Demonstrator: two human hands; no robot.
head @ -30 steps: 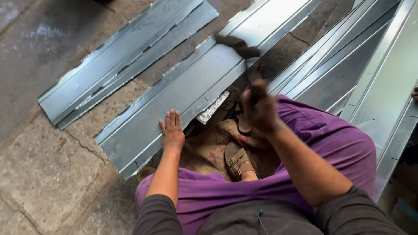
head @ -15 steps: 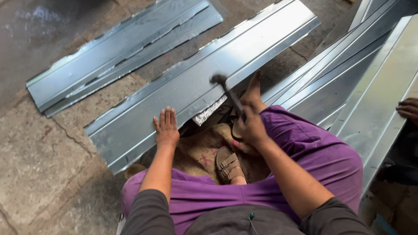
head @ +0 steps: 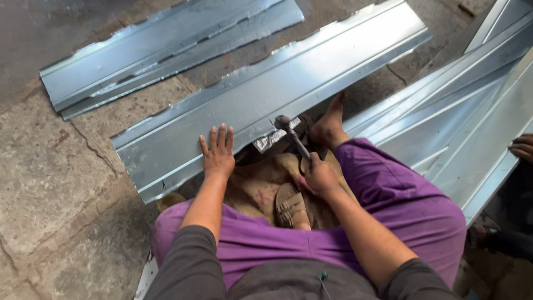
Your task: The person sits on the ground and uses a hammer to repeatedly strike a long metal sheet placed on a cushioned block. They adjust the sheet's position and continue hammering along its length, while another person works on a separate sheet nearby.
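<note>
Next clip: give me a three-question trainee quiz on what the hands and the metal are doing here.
1. True or false: the left hand lies flat on the sheet.
2. What does the right hand grip? A) hammer B) pliers C) brush
3. Where is the hammer's head: raised high, or down at the sheet's near edge?

Key: 1 true; 2 A; 3 down at the near edge.
</note>
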